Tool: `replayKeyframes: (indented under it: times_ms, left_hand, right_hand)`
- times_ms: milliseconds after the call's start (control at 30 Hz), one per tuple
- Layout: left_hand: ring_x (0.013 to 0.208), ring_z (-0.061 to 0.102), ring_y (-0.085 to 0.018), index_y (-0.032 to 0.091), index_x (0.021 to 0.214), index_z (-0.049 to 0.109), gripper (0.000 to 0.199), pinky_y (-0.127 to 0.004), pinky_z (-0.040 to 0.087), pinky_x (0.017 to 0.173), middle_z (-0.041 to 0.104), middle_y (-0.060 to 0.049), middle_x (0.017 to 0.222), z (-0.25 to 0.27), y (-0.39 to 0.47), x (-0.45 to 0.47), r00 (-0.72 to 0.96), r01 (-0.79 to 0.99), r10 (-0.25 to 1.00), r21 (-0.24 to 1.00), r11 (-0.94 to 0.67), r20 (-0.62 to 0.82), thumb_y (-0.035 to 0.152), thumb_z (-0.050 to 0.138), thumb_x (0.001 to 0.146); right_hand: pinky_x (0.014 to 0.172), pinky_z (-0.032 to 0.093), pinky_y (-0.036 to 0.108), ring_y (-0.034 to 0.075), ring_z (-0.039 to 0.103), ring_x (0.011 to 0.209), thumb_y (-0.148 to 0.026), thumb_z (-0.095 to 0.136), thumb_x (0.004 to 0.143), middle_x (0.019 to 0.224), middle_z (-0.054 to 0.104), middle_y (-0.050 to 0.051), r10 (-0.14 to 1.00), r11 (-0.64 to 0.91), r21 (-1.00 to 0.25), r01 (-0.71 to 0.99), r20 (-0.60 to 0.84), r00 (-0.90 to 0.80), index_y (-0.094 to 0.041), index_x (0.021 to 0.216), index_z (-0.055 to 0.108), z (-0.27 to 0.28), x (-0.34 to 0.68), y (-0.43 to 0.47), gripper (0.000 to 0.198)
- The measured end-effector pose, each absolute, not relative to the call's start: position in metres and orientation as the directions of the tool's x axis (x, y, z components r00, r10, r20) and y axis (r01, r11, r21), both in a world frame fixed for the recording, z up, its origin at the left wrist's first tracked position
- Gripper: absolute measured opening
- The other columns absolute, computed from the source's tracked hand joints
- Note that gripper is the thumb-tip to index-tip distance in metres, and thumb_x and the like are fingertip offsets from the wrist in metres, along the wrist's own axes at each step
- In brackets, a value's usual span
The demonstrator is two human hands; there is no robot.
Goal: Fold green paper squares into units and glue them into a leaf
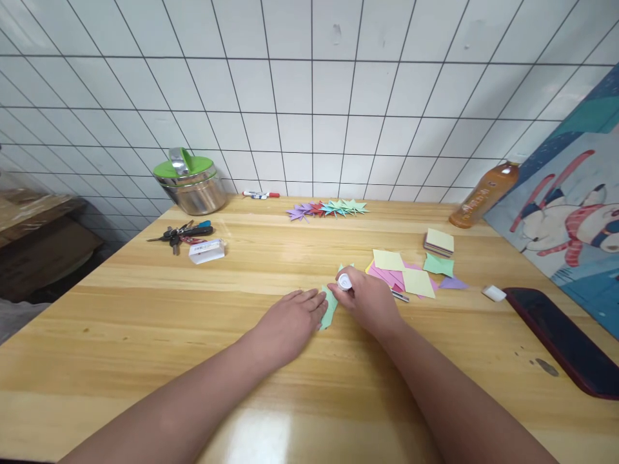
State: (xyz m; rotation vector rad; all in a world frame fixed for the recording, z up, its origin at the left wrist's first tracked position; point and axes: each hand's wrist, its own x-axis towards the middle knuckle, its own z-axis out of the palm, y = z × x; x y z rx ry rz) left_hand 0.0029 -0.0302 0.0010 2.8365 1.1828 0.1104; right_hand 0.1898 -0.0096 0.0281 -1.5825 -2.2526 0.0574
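Observation:
My left hand (pixel 294 322) lies flat on the wooden table, its fingertips on the edge of a light green piece of folded paper (pixel 329 310). My right hand (pixel 368 298) is closed around a white glue stick (pixel 344 281). Its round white end faces up, and its lower end is hidden by my fingers, at the far part of the green paper. Another bit of green shows just behind that hand. Right of it lie pink and yellow paper sheets (pixel 420 283), with a pen (pixel 400 296) partly under them.
Along the wall are a steel pot (pixel 198 193) with a green lid, markers (pixel 261 194), a row of folded paper pieces (pixel 329 209) and a tea bottle (pixel 486 193). Keys (pixel 181 233) and a small white box (pixel 207 251) lie left. A note pad (pixel 439 241), white cap (pixel 494 293) and phone (pixel 565 341) lie right.

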Motion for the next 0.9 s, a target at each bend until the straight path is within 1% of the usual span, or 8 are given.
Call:
replayKeyframes:
  times_ms: [200, 300, 467, 533, 600, 667, 800, 900]
  left_hand:
    - [0.125, 0.042, -0.022, 0.017, 0.129, 0.045, 0.04, -0.035, 0.03, 0.101, 0.047, -0.007, 0.135, 0.0, -0.03, 0.003, 0.702, 0.707, 0.711, 0.079, -0.703, 0.043, 0.025, 0.036, 0.091]
    - [0.125, 0.042, -0.022, 0.017, 0.13, 0.044, 0.041, -0.036, 0.03, 0.101, 0.045, -0.007, 0.137, 0.0, -0.03, 0.002, 0.707, 0.705, 0.706, 0.05, -0.708, 0.033, 0.026, 0.036, 0.091]
    - [0.126, 0.04, -0.02, 0.019, 0.13, 0.044, 0.041, -0.035, 0.029, 0.101, 0.044, -0.006, 0.138, 0.001, -0.03, 0.002, 0.714, 0.699, 0.699, 0.024, -0.715, 0.021, 0.027, 0.035, 0.091]
    - [0.125, 0.041, -0.02, 0.019, 0.13, 0.043, 0.041, -0.035, 0.029, 0.101, 0.044, -0.006, 0.138, 0.001, -0.03, 0.001, 0.717, 0.696, 0.696, 0.019, -0.718, 0.023, 0.028, 0.035, 0.091]
    - [0.125, 0.041, -0.02, 0.019, 0.13, 0.043, 0.041, -0.035, 0.03, 0.101, 0.045, -0.006, 0.137, 0.001, -0.03, 0.001, 0.719, 0.694, 0.694, 0.017, -0.719, 0.029, 0.027, 0.036, 0.091]
    - [0.125, 0.042, -0.021, 0.018, 0.13, 0.043, 0.041, -0.035, 0.03, 0.101, 0.045, -0.006, 0.137, 0.0, -0.03, 0.001, 0.721, 0.692, 0.692, 0.016, -0.722, 0.038, 0.026, 0.036, 0.091]
    - [0.125, 0.041, -0.021, 0.017, 0.131, 0.043, 0.041, -0.034, 0.03, 0.102, 0.046, -0.007, 0.137, 0.001, -0.03, 0.001, 0.728, 0.683, 0.683, 0.017, -0.73, 0.053, 0.026, 0.036, 0.091]
    - [0.126, 0.04, -0.022, 0.016, 0.13, 0.044, 0.041, -0.035, 0.031, 0.102, 0.047, -0.007, 0.135, 0.002, -0.03, 0.002, 0.736, 0.675, 0.676, 0.026, -0.737, 0.045, 0.025, 0.035, 0.091]
  right_hand:
    - [0.05, 0.028, 0.024, 0.016, 0.059, 0.058, -0.044, 0.047, 0.085, 0.066, 0.064, 0.001, 0.921, 0.339, -0.267, 0.902, 0.288, -0.262, -0.021, 0.084, 0.055, 0.028, 0.19, -0.009, 0.024]
    - [0.051, 0.03, 0.024, 0.016, 0.059, 0.059, -0.046, 0.046, 0.086, 0.068, 0.064, 0.0, 0.932, 0.312, -0.344, 0.886, 0.291, -0.215, -0.022, 0.086, 0.055, 0.026, 0.195, -0.008, 0.026]
    - [0.055, 0.034, 0.023, 0.014, 0.058, 0.06, -0.046, 0.046, 0.085, 0.073, 0.065, -0.001, 0.929, 0.268, -0.506, 0.82, 0.361, -0.081, -0.023, 0.09, 0.055, 0.03, 0.207, -0.009, 0.025]
    - [0.054, 0.035, 0.022, 0.013, 0.056, 0.056, -0.045, 0.046, 0.085, 0.07, 0.065, -0.002, 0.929, 0.285, -0.532, 0.797, 0.358, -0.093, -0.023, 0.087, 0.055, 0.034, 0.21, -0.012, 0.025]
    - [0.054, 0.034, 0.022, 0.013, 0.056, 0.054, -0.043, 0.046, 0.085, 0.064, 0.063, -0.003, 0.927, 0.329, -0.51, 0.795, 0.335, -0.169, -0.022, 0.083, 0.056, 0.036, 0.21, -0.015, 0.023]
    - [0.053, 0.032, 0.022, 0.013, 0.056, 0.055, -0.041, 0.047, 0.084, 0.06, 0.062, -0.003, 0.921, 0.365, -0.456, 0.812, 0.307, -0.241, -0.022, 0.081, 0.056, 0.037, 0.206, -0.017, 0.021]
    - [0.052, 0.028, 0.023, 0.015, 0.058, 0.059, -0.041, 0.048, 0.084, 0.066, 0.064, -0.002, 0.901, 0.412, -0.344, 0.844, 0.289, -0.323, -0.022, 0.08, 0.055, 0.032, 0.198, -0.018, 0.02]
    - [0.052, 0.027, 0.023, 0.015, 0.057, 0.059, -0.042, 0.049, 0.084, 0.066, 0.063, -0.001, 0.889, 0.434, -0.3, 0.849, 0.296, -0.35, -0.022, 0.08, 0.055, 0.027, 0.194, -0.016, 0.021]
